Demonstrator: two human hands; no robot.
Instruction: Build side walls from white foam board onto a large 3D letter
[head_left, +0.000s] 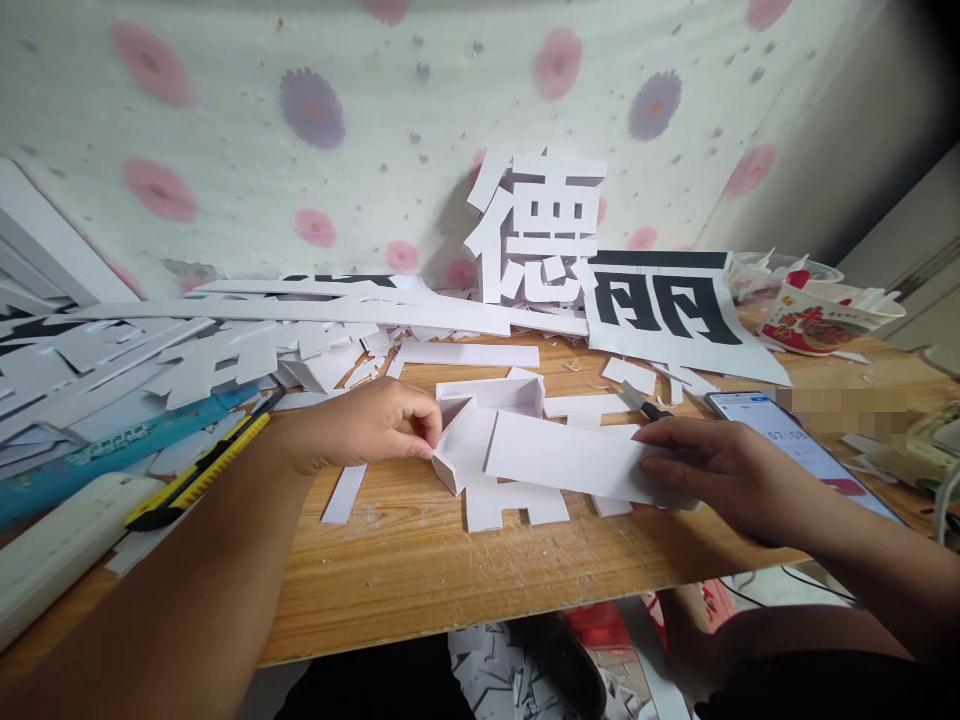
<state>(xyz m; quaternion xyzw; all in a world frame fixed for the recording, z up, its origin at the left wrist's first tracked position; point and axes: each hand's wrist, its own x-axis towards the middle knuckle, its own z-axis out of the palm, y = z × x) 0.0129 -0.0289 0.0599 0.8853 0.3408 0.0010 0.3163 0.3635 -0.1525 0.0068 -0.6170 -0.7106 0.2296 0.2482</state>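
Note:
My left hand (371, 425) pinches the left corner of a white foam-board character (480, 455), which lies on the table with low walls standing along part of its edge. Between the thumb and fingers of my right hand (716, 475) is a flat white foam-board strip (562, 460). It is held tilted over the right part of the character and hides some of it. Just behind my right fingers lies a knife (651, 407) with a dark handle.
A finished white raised character (536, 225) leans against the flowered curtain. Beside it lies a printed sheet (660, 305). Foam-board offcuts (225, 360) pile up at left, near a yellow utility knife (199, 475). A phone (795, 445) and paper bowl (817, 315) are at right.

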